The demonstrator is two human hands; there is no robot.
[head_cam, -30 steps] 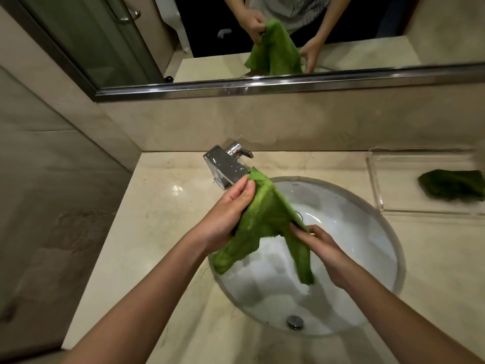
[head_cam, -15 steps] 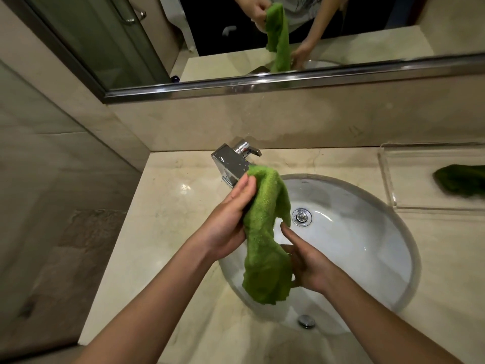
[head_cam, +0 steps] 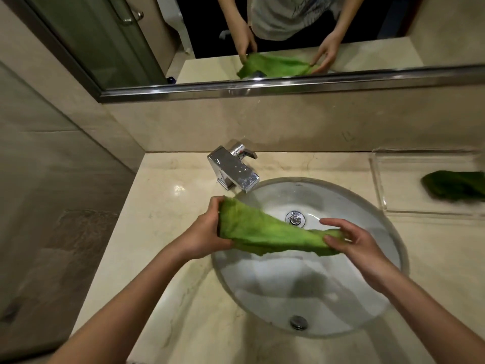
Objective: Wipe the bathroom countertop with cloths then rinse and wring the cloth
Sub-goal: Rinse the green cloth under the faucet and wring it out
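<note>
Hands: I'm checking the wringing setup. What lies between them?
The head view shows the cloth stretched between the left hand and the right hand, each holding one end, above the sink.

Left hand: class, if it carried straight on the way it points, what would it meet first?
Probably the faucet spout, just beyond the left hand gripping one end of the green cloth. Depth is unclear, so it could pass under the spout instead.

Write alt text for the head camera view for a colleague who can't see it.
Two hands stretch a green cloth over the white sink: the left hand grips one bunched end near the chrome faucet, the right hand pinches the other end. A darker green cloth lies in a clear tray on the countertop to the right.
</note>
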